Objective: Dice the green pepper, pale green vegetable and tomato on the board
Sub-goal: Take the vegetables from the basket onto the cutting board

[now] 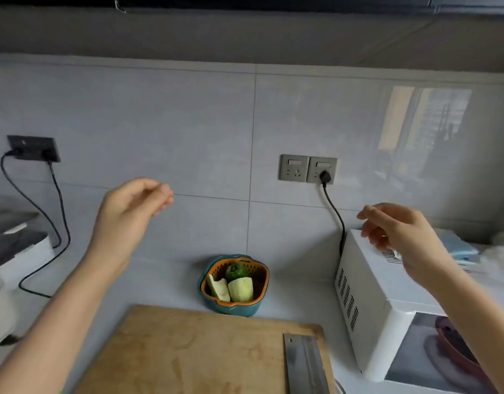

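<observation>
A teal basket with an orange strainer insert (209, 270) stands against the wall behind the wooden cutting board (188, 351). Inside it lie a green pepper (236, 272) and two pale green vegetable pieces (241, 289). No tomato shows. A cleaver blade (303, 362) rests on the board's right side. My left hand (128, 211) hangs in the air left of the basket, fingers loosely curled, holding nothing. My right hand (398, 231) hovers above the microwave, fingers loosely curled and empty.
A white microwave (387, 317) stands right of the board, its cord plugged into a wall socket (321, 169). A white appliance (15, 251) sits at the left with black cables running to another socket (33, 148). Cloths lie at the far right.
</observation>
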`<state>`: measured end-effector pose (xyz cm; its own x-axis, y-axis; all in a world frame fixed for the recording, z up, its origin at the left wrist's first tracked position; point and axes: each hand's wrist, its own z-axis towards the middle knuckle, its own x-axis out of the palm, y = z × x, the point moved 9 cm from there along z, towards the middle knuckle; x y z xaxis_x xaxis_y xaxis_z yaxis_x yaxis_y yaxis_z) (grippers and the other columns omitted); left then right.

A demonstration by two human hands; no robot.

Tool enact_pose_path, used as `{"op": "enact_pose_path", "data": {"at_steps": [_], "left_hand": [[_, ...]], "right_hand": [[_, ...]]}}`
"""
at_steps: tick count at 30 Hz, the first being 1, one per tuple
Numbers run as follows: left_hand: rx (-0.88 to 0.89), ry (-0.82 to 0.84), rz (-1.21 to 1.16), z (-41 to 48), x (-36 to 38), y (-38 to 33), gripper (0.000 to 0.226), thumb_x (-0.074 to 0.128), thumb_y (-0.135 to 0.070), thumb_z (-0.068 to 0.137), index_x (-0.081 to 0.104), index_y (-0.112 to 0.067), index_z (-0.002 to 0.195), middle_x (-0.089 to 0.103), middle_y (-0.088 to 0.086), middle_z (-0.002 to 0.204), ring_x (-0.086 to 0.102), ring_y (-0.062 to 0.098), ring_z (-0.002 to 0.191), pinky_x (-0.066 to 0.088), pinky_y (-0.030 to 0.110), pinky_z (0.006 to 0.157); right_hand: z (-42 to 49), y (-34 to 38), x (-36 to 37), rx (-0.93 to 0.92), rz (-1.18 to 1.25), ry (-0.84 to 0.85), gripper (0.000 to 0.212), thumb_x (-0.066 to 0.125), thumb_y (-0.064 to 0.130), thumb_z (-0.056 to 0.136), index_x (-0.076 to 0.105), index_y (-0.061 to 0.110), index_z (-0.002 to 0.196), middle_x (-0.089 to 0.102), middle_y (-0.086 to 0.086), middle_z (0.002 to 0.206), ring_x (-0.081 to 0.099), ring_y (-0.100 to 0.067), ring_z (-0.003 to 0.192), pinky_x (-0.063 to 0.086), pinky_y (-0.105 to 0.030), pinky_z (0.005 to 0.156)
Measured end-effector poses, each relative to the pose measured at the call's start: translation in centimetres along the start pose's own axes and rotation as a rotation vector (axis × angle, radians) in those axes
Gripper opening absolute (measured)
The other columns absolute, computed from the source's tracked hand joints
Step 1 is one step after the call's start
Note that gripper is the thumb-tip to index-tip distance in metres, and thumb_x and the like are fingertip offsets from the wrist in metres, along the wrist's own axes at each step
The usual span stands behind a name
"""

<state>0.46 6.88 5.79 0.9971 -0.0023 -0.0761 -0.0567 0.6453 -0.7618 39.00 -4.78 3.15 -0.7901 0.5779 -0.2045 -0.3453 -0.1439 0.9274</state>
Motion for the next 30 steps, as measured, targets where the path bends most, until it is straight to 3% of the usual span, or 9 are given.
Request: {"op": "enact_pose_path", "data": {"at_steps": [4, 6, 9, 12, 15, 18, 24, 27, 30], "left_hand": [[-0.110, 0.146, 0.118, -0.2, 2.7, 5.8, 0.022, 0.059, -0.040, 0.073, 0.064, -0.018, 0.073, 0.068, -0.013, 0.070, 0.058, -0.001, 0.068, 0.044, 0.017, 0.068], [-0.153, 0.204, 0.195, -0.1, 3.5, 9.0, 0.023, 0.062, -0.044, 0.074, 0.065, -0.021, 0.074, 0.067, -0.012, 0.072, 0.058, 0.003, 0.070, 0.043, 0.025, 0.071], [-0.225, 0.307, 0.321, 0.4, 4.7, 14.6, 0.011, 0.066, -0.023, 0.086, 0.065, -0.025, 0.075, 0.068, -0.012, 0.076, 0.062, 0.009, 0.081, 0.045, 0.029, 0.077], [-0.349, 0.433, 0.429, 0.3, 5.9, 20.8, 0.011, 0.061, -0.023, 0.089, 0.064, -0.024, 0.079, 0.065, -0.011, 0.081, 0.060, 0.012, 0.082, 0.047, 0.029, 0.075], [-0.483, 0.577, 0.512, -0.5, 6.6, 27.0, 0.016, 0.055, -0.025, 0.091, 0.061, -0.019, 0.077, 0.058, -0.008, 0.072, 0.054, 0.011, 0.072, 0.039, 0.025, 0.063], [-0.509, 0.686, 0.617, -1.4, 7.2, 32.3, 0.031, 0.049, -0.026, 0.092, 0.040, -0.014, 0.064, 0.041, 0.004, 0.063, 0.037, 0.016, 0.059, 0.024, 0.027, 0.054], [-0.606, 0.740, 0.646, -3.1, 8.8, 40.2, 0.040, 0.047, -0.028, 0.094, 0.031, -0.014, 0.060, 0.033, 0.002, 0.057, 0.034, 0.017, 0.056, 0.023, 0.029, 0.051], [-0.667, 0.709, 0.607, -3.8, 10.2, 42.8, 0.034, 0.048, -0.029, 0.095, 0.038, -0.017, 0.064, 0.046, 0.001, 0.066, 0.047, 0.016, 0.065, 0.032, 0.024, 0.055], [-0.741, 0.623, 0.570, -4.4, 11.4, 44.3, 0.018, 0.050, -0.028, 0.093, 0.048, -0.016, 0.080, 0.057, 0.002, 0.073, 0.053, 0.016, 0.067, 0.034, 0.020, 0.051]], "right_hand": [[1.3, -3.5, 6.8, 0.048, -0.108, 0.163, 0.020, 0.057, 0.016, 0.091, 0.066, 0.009, 0.075, 0.061, -0.004, 0.057, 0.047, -0.015, 0.049, 0.035, -0.026, 0.046], [1.7, -5.5, 10.3, 0.079, -0.152, 0.241, 0.018, 0.058, 0.018, 0.091, 0.066, 0.009, 0.078, 0.062, -0.003, 0.061, 0.050, -0.014, 0.052, 0.039, -0.024, 0.046], [2.6, -9.0, 15.2, 0.149, -0.227, 0.310, 0.012, 0.058, 0.018, 0.090, 0.064, 0.009, 0.083, 0.063, -0.003, 0.065, 0.056, -0.014, 0.057, 0.048, -0.026, 0.049], [3.6, -13.4, 20.2, 0.220, -0.333, 0.341, 0.009, 0.061, 0.021, 0.087, 0.063, 0.012, 0.089, 0.066, -0.004, 0.071, 0.061, -0.018, 0.062, 0.057, -0.037, 0.063], [4.4, -18.1, 24.5, 0.286, -0.471, 0.343, 0.026, 0.063, 0.028, 0.084, 0.059, 0.014, 0.105, 0.065, -0.002, 0.088, 0.063, -0.020, 0.076, 0.053, -0.036, 0.073], [4.6, -22.6, 28.6, 0.323, -0.645, 0.366, 0.045, 0.063, 0.035, 0.085, 0.050, 0.016, 0.124, 0.061, -0.003, 0.109, 0.059, -0.020, 0.098, 0.048, -0.031, 0.081], [4.7, -28.7, 33.1, 0.411, -0.792, 0.386, 0.063, 0.062, 0.032, 0.086, 0.031, 0.016, 0.139, 0.045, -0.009, 0.133, 0.054, -0.024, 0.111, 0.041, -0.025, 0.077], [5.8, -31.2, 33.6, 0.468, -0.820, 0.353, 0.075, 0.066, 0.033, 0.083, 0.023, 0.016, 0.143, 0.042, -0.010, 0.135, 0.053, -0.026, 0.113, 0.046, -0.030, 0.082], [6.8, -33.4, 33.9, 0.544, -0.777, 0.318, 0.085, 0.067, 0.034, 0.080, 0.016, 0.017, 0.146, 0.039, -0.011, 0.137, 0.052, -0.028, 0.115, 0.047, -0.033, 0.086]]}}
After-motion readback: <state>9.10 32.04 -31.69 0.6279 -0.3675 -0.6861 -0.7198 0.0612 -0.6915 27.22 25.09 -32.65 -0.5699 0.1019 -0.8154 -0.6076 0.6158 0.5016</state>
